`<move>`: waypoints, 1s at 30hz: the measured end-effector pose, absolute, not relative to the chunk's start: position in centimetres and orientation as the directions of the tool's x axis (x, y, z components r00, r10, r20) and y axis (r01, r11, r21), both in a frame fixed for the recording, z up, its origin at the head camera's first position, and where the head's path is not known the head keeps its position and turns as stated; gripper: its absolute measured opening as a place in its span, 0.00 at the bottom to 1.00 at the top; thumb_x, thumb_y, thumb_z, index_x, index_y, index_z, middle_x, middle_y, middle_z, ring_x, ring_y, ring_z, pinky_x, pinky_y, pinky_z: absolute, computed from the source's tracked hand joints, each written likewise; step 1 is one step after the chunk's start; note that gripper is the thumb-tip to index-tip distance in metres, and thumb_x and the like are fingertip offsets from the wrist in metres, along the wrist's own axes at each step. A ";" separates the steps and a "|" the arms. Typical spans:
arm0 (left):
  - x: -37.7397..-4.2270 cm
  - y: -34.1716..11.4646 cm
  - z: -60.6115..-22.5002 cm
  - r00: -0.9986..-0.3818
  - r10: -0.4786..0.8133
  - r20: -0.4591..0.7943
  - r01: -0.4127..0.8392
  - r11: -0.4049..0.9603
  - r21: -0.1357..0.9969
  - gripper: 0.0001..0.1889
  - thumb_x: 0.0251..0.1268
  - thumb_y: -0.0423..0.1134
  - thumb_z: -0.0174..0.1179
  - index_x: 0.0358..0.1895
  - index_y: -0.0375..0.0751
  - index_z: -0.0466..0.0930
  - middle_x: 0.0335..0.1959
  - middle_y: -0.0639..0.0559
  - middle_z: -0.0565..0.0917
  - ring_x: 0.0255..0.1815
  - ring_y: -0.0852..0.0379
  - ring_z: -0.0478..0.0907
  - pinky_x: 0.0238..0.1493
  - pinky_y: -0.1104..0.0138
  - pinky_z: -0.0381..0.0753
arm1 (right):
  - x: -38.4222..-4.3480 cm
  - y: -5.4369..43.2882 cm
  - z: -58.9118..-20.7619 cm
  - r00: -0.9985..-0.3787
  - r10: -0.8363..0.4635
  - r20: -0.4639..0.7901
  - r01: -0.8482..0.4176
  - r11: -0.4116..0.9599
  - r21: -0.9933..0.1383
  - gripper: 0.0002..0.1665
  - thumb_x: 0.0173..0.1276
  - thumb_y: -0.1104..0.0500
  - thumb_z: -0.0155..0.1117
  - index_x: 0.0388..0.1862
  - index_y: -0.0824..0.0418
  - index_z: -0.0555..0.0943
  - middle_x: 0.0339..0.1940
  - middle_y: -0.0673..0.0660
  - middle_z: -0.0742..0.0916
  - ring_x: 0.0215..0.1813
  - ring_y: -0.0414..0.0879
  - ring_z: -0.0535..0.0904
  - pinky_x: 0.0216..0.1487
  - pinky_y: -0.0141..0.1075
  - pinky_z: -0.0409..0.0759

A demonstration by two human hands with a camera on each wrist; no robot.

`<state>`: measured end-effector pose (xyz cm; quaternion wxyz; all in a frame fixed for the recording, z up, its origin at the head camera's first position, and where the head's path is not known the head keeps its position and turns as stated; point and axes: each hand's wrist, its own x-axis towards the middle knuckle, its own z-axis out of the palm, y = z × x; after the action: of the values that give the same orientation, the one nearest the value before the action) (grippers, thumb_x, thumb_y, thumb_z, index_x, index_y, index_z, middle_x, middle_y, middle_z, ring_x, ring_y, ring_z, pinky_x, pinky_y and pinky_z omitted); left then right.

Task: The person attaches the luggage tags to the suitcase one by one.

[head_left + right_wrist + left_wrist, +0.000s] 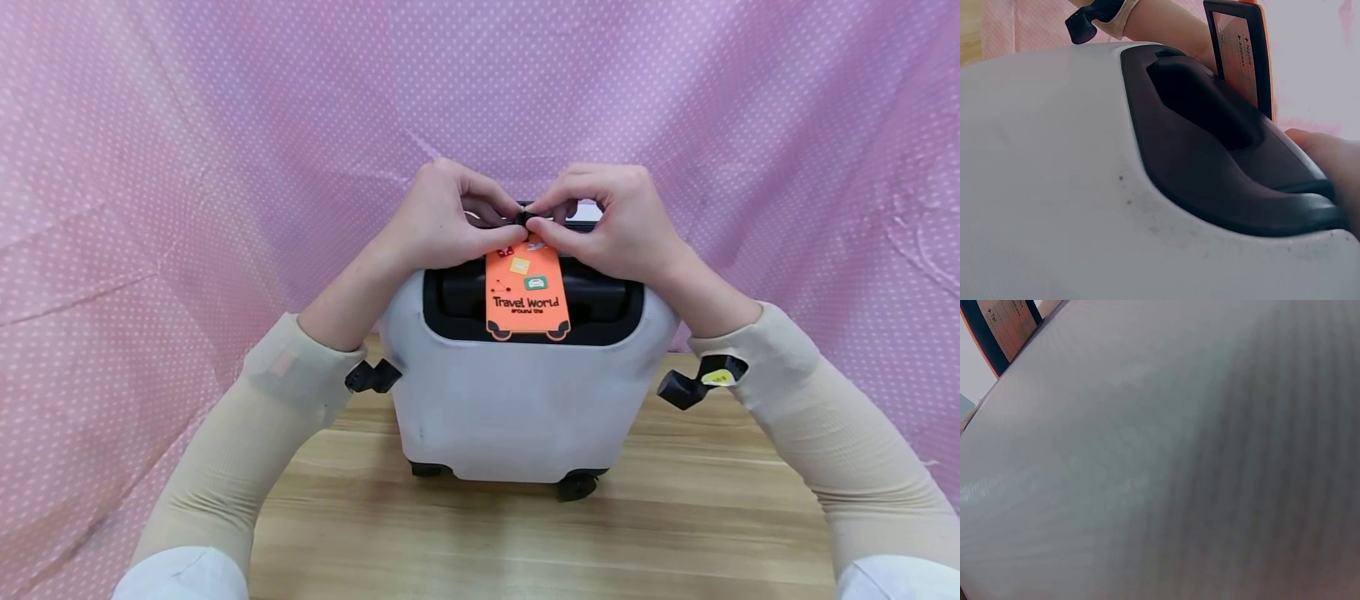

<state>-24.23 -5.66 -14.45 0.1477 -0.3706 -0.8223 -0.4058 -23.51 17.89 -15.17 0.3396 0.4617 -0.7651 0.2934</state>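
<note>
A white suitcase (517,408) stands upright with a black recessed handle panel (450,321) at its top. An orange luggage tag (527,292), printed "Travel World", hangs in front of that panel. Above the tag, my left hand (446,218) and right hand (618,218) meet, thumbs and forefingers pinching its small black strap (522,218). The fingertips hide most of the strap, so how it is fastened cannot be told. In the right wrist view the tag's back (1241,62) shows a name and address card; a corner of the tag (1010,325) appears in the left wrist view.
The suitcase's black wheels (577,485) rest on a wood-grain surface (525,542). Pink dotted cloth (525,92) hangs behind and along both sides. Black wrist devices (705,382) sit close to the suitcase's sides. Its pale shell (1116,456) fills most of the left wrist view, blurred.
</note>
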 end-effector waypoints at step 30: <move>-25.3 -5.6 -14.5 -0.655 0.536 0.532 0.751 0.390 0.532 0.09 0.61 0.38 0.74 0.43 0.41 0.93 0.40 0.47 0.94 0.36 0.61 0.90 0.49 0.68 0.91 | -23.7 17.6 -15.3 -0.192 -0.561 0.805 -0.913 0.403 0.063 0.05 0.64 0.65 0.79 0.37 0.63 0.90 0.34 0.58 0.91 0.34 0.41 0.83 0.47 0.20 0.79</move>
<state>-25.29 -5.59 -14.46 0.1381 -0.3916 -0.8222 -0.3893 -23.71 17.63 -15.28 0.3942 0.4987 -0.7391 0.2230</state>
